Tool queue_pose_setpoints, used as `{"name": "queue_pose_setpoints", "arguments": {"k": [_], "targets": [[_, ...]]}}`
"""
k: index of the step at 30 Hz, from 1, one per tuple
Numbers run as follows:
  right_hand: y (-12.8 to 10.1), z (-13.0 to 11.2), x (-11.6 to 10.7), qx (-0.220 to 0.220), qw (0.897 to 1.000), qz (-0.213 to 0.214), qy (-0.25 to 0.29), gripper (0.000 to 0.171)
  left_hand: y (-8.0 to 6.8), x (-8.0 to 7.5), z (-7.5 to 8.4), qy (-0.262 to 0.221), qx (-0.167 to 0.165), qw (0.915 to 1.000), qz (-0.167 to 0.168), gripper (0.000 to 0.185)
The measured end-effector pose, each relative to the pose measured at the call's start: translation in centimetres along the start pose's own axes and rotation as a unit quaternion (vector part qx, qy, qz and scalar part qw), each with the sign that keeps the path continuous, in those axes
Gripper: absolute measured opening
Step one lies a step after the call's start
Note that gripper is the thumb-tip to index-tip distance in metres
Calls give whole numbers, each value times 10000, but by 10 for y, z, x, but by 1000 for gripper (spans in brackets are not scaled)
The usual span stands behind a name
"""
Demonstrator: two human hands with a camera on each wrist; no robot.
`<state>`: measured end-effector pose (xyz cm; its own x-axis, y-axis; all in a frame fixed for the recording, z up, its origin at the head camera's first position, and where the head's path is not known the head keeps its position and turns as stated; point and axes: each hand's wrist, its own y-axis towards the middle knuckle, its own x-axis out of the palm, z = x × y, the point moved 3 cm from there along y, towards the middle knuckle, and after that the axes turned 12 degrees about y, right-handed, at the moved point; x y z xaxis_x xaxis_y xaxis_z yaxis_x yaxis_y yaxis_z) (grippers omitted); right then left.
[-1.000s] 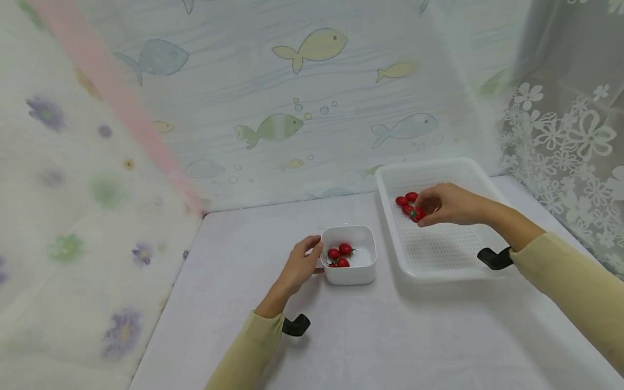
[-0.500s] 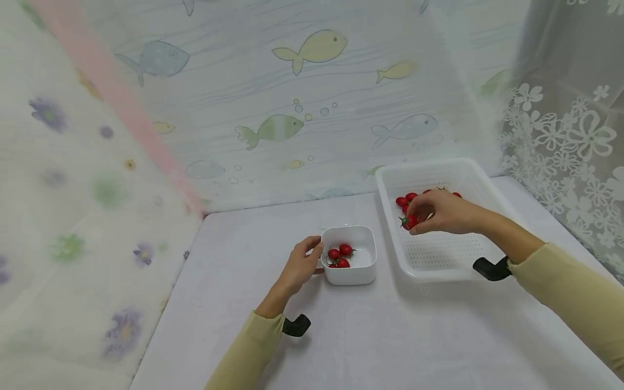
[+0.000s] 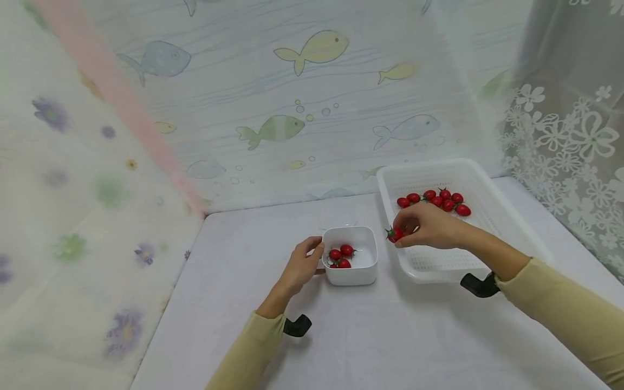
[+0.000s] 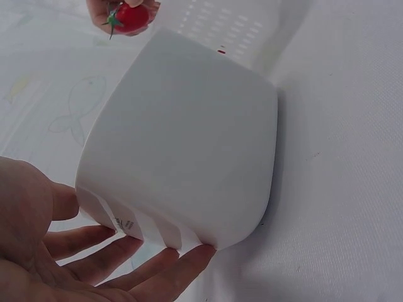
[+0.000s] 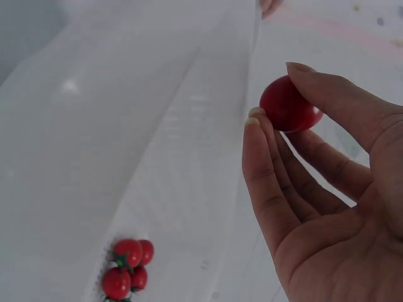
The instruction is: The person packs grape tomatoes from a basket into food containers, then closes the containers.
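Between thumb and fingertips my right hand point(image 3: 429, 225) pinches a red cherry tomato point(image 3: 395, 235), its green stem pointing left. This hand is over the left rim of a white perforated basket point(image 3: 419, 275), where several more cherry tomatoes point(image 3: 447, 205) lie toward the back. To the left stands a small white square box point(image 3: 350, 277) with a few cherry tomatoes point(image 3: 344, 263) inside. My left hand point(image 3: 298, 265) rests its fingertips against the box's left side, the fingers spread along the wall in the left wrist view.
A white cloth covers the table point(image 3: 341, 336). Behind it hangs a fish-print curtain point(image 3: 273, 130), with a flower-print sheet point(image 3: 97, 227) on the left and lace netting point(image 3: 575, 135) on the right. Black wrist mounts point(image 3: 480, 285) stick out from both sleeves.
My right hand has lifted a tomato from the basket's back cluster and carried it left and toward me to the basket's left rim. The left hand and box have stayed put.
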<state>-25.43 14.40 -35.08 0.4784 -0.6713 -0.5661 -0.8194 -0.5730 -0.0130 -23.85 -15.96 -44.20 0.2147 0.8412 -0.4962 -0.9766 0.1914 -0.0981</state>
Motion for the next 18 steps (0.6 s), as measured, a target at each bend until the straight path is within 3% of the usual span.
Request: {"name": "queue_pose_setpoints", "arguments": {"k": [18], "targets": [[14,-18,38,-95,9995,-125,257,21,-1,1,0,30,8,10000,12,43]]}}
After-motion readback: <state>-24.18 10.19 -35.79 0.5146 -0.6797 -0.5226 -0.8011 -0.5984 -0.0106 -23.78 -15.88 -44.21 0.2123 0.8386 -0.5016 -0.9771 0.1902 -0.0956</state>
